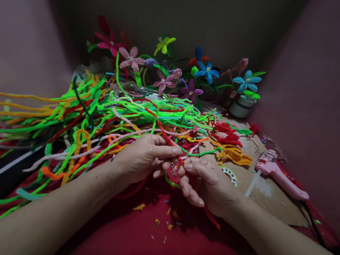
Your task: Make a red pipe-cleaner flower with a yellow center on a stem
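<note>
My left hand is closed, its thumb and fingers pinching a red pipe cleaner that rises toward the pile. My right hand is also closed, gripping the lower end of the same red pipe cleaner, where it is bent into a small red shape between both hands. A loose red tail hangs below my right hand. Both hands meet over the red cloth.
A big heap of green, orange, yellow and pink pipe cleaners lies behind my hands. Finished pipe-cleaner flowers stand at the back. A pink glue gun lies on brown cardboard at right, near red and yellow bent pieces.
</note>
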A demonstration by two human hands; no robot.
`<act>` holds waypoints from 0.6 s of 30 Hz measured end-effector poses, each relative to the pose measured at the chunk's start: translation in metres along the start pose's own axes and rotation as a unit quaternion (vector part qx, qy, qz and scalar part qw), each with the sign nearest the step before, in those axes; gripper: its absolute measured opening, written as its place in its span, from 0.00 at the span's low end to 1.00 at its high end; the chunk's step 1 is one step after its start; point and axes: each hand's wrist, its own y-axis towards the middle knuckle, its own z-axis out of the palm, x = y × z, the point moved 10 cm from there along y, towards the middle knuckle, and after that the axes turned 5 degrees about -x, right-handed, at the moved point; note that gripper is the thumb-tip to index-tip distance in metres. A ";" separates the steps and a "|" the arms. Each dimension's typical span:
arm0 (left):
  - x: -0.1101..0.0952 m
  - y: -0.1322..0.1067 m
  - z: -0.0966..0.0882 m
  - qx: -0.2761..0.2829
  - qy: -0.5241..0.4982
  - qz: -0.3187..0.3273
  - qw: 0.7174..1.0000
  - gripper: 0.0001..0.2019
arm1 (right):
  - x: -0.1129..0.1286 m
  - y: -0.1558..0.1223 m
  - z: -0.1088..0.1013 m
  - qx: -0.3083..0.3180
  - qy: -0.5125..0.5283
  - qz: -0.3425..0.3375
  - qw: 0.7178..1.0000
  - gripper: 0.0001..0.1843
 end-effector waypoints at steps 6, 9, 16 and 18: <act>0.004 0.000 0.002 -0.018 0.063 0.012 0.998 0.09 | 0.004 0.002 0.000 0.005 -0.001 -0.020 1.000 0.09; -0.012 -0.006 -0.010 -0.047 0.231 0.041 0.971 0.13 | 0.005 0.003 -0.005 -0.013 0.004 -0.017 1.000 0.06; -0.045 -0.034 -0.049 -0.110 0.700 0.127 0.695 0.11 | 0.017 0.001 -0.008 -0.029 0.019 -0.053 0.998 0.05; -0.035 -0.037 -0.051 -0.101 0.733 0.125 0.661 0.10 | 0.019 0.000 -0.009 -0.036 0.020 -0.059 0.997 0.04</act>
